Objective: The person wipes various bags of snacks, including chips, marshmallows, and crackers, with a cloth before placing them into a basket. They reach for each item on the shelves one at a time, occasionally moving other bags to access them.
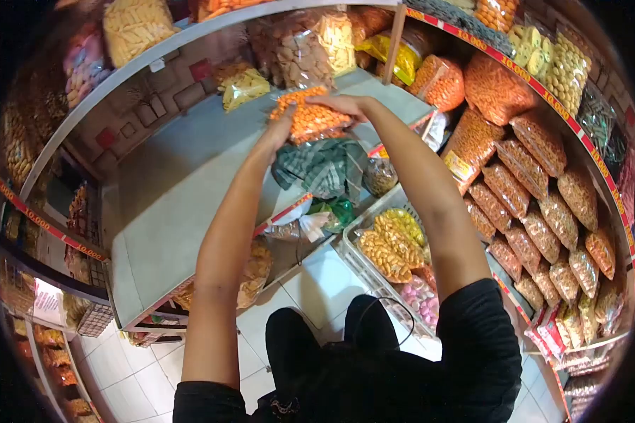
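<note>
Both my arms reach forward over the grey shelf. Between my hands is a clear plastic bag of small orange snacks (pixel 309 123). My left hand (pixel 281 129) grips the bag's left side, with most of its fingers hidden. From the right, my right hand (pixel 340 104) holds the upper part of the bag, fingers and thumb against the plastic. Just below the bag lies a crumpled dark green patterned cloth (pixel 323 168) at the shelf's edge. A small bag of pale yellow snacks (pixel 244 89) rests beyond my left hand.
The grey shelf top (pixel 183 180) stretches left. Large snack bags (pixel 300 60) stand behind. On the right, a rack carries stacked bags of brown snacks (pixel 522 158). A plastic crate (pixel 349 243) with bagged snacks sits by my legs on the tiled floor (pixel 321 282). An upper shelf edge (pixel 123 74) arches above.
</note>
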The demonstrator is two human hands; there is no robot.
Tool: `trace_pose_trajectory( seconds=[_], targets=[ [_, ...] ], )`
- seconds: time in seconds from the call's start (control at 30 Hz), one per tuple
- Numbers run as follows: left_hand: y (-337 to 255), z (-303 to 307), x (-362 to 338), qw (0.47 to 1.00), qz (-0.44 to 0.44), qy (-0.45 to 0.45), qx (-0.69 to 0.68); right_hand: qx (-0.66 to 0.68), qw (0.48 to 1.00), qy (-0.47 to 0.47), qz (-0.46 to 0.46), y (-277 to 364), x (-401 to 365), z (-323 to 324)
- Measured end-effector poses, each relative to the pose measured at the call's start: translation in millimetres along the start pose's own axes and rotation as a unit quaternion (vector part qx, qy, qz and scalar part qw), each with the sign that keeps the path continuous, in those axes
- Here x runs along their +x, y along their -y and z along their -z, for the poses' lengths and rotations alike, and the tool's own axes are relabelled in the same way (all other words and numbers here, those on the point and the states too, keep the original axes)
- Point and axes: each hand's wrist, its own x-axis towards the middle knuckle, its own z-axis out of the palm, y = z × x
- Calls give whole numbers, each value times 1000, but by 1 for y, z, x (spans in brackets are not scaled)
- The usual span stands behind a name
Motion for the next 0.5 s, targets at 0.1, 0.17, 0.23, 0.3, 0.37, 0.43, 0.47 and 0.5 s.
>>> trace_pose_trajectory(
  seconds=[0.1, 0.17, 0.23, 0.3, 0.37, 0.43, 0.47, 0.5],
  targets=[
    [3, -3, 2, 994, -101, -21, 25, 48, 997, -47, 29, -9, -6, 4],
    [-13, -15, -9, 978, -163, -103, 77, 90, 983, -106, 121, -16, -8, 0],
    [-34, -31, -15, 953, -268, -116, 80, 142, 934, -185, 271, -23, -15, -3],
    [-55, -44, -8, 927, -335, -135, 102, 175, 905, -233, 311, -23, -38, 2],
    [-75, -54, 1, 908, -363, -156, 144, 209, 870, -278, 350, -26, -58, 5],
    [-97, -73, -15, 876, -436, -134, 154, 247, 858, -252, 373, -42, -52, 31],
    [-107, -85, -26, 859, -472, -123, 158, 260, 856, -253, 368, -49, -64, 39],
    [-112, -99, -38, 853, -478, -131, 163, 273, 854, -253, 364, -55, -77, 48]
  ],
)
